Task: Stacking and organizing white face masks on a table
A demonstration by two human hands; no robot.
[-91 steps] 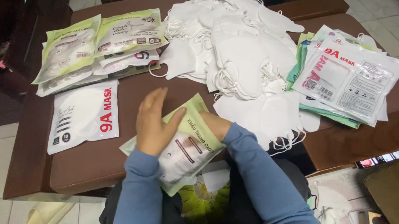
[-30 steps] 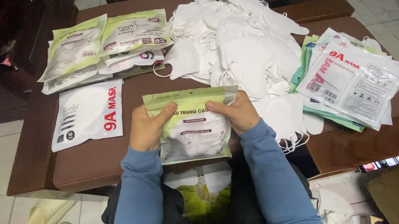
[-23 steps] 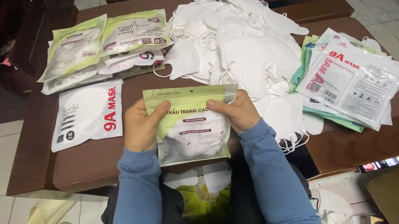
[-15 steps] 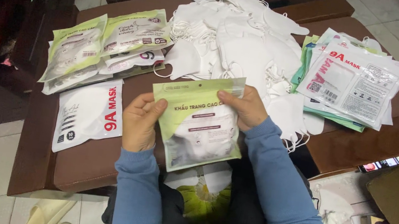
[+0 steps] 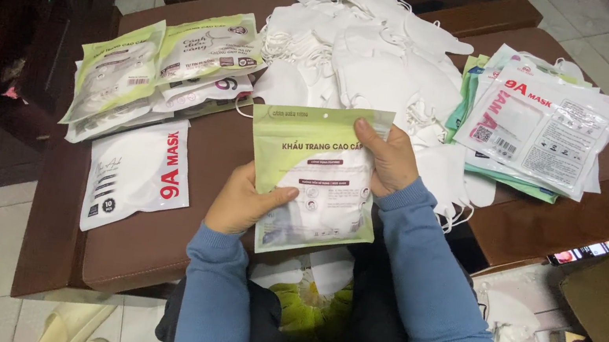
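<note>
I hold a green-and-white mask pouch upright in front of me with both hands. My left hand grips its lower left edge, thumb on the front. My right hand grips its upper right edge. White masks show through the pouch's clear window. Behind it lies a big heap of loose white masks on the brown table.
Filled green pouches are stacked at the table's left, a white pouch with red lettering beside them. A stack of white and green pouches lies at the right. More packaging rests on my lap. A dark cabinet stands at left.
The pouch was lying sideways under my hands on the table; I have lifted it and turned it upright, front facing me, with both hands at its edges.
</note>
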